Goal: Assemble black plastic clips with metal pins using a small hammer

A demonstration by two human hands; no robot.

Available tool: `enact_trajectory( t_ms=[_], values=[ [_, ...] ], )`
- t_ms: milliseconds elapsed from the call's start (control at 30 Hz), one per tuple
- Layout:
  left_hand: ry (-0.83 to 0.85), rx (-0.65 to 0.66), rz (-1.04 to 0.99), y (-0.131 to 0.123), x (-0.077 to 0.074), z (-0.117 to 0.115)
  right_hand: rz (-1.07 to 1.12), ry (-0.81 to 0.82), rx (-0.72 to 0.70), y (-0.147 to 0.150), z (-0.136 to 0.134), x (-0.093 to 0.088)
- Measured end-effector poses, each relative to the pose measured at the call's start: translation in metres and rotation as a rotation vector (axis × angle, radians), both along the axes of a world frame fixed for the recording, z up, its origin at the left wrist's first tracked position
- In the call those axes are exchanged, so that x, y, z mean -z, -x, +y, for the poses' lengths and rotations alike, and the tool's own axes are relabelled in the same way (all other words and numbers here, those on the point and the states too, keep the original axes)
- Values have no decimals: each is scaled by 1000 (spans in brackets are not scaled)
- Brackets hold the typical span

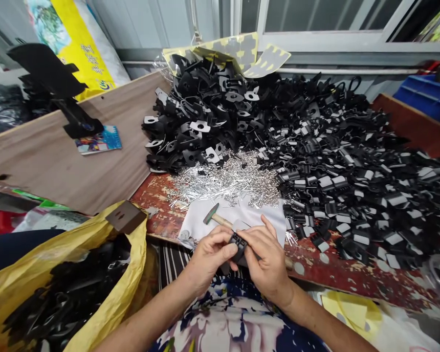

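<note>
Both my hands meet at the table's near edge around one small black plastic clip (238, 244). My left hand (209, 255) pinches it from the left with thumb and fingers closed. My right hand (267, 259) grips it from the right, fingers curled over its top. Just behind them a small hammer (215, 217) with a green head and wooden handle lies on a white cloth (242, 215). A heap of thin silver metal pins (231, 182) spreads beyond the cloth.
A big pile of black clips with white tabs (352, 166) covers the table's right and back. Larger black parts (201, 112) are heaped at the back left. A yellow bag (69, 283) of black pieces sits at my left, beside a wooden board (77, 161).
</note>
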State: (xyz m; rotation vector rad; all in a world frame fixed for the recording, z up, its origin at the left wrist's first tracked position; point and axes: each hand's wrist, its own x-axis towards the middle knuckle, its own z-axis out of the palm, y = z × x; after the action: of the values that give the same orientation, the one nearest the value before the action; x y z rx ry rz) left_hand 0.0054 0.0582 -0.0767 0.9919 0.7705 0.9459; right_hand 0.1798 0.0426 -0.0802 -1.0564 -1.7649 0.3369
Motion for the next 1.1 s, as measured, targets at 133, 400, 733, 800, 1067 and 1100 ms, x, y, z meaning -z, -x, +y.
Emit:
enact_trajectory(
  t_ms=[133, 400, 733, 800, 1067, 1100],
  values=[
    [-31, -43, 72, 7, 15, 5, 84, 225, -86, 7, -4, 3],
    [-39, -128, 86, 29, 13, 9, -65, 565, -439, -14, 68, -19],
    [165, -211, -32, 45, 9, -3, -817, 130, 19, 20, 158, -15],
    [183, -224, -42, 49, 7, -2, -820, 146, 9, 17, 158, -12],
    [235, -201, -32, 55, 10, 3, -680, 145, 31, -49, 152, -14],
    [242, -196, -28, 54, 11, 4, -680, 144, 55, -54, 151, -14]
  ],
)
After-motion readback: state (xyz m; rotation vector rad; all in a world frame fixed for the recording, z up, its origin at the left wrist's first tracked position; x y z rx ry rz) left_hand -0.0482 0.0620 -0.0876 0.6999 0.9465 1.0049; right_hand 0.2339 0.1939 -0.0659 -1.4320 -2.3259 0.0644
